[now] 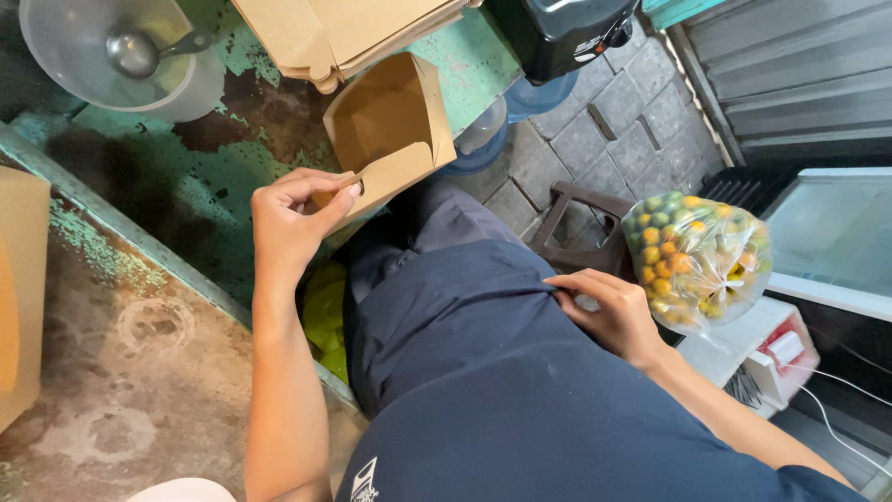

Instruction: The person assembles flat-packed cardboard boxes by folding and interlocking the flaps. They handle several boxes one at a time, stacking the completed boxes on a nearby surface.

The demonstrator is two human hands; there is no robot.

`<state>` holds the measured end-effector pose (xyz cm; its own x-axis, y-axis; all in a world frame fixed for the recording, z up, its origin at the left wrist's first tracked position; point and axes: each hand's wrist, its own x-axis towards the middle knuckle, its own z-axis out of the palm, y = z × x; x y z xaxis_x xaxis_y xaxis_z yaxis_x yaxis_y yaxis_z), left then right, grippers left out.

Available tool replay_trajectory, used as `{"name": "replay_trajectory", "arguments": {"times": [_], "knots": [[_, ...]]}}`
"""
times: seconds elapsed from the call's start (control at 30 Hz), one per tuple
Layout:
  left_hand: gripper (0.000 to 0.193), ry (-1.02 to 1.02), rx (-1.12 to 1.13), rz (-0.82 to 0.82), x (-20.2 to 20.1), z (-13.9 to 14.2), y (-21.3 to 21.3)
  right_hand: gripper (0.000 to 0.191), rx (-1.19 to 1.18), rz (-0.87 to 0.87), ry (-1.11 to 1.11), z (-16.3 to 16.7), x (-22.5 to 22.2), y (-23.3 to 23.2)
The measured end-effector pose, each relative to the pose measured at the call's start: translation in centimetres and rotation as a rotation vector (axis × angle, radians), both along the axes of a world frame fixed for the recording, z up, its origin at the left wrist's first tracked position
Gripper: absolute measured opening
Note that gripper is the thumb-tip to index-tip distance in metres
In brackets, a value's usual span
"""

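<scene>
Fruit bag beside stool, counter.

Two bare hands show: the left hand at centre left and the right hand at centre right. One open brown paper box sits at upper centre, below one stack of flat cardboard boxes. One clear plastic bowl holding one metal ladle is upper left. One clear bag of small green and orange citrus fruits is at right, one dark plastic stool beside it.
</scene>
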<state>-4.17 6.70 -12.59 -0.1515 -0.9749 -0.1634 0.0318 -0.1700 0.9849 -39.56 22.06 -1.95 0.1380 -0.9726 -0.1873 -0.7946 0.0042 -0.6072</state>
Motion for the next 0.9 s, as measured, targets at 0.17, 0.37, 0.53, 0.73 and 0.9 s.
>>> {"name": "replay_trajectory", "arguments": {"times": [0.17,0.37,0.53,0.73,0.9], "knots": [[0.015,-0.014,-0.019,-0.006,0.1,0.3,-0.2,0.026,0.630,-0.047,-0.244,1.1,-2.1,-1.0],[0.016,0.002,-0.006,-0.014,0.0,0.4,-0.2,0.012,0.643,-0.058,-0.154,-1.2,-3.2,1.6],[0.014,-0.017,0.001,-0.011,0.2,0.3,-0.1,0.017,0.448,-0.234,-0.287,-3.9,-4.4,3.4],[0.014,-0.017,-0.012,-0.008,0.2,0.1,-0.1,0.041,0.699,-0.418,-0.407,-9.1,-5.3,2.2],[0.013,-0.034,0.004,0.000,0.2,0.2,-0.2,0.043,0.932,-0.503,-0.368,-10.5,-7.0,3.2]]}}
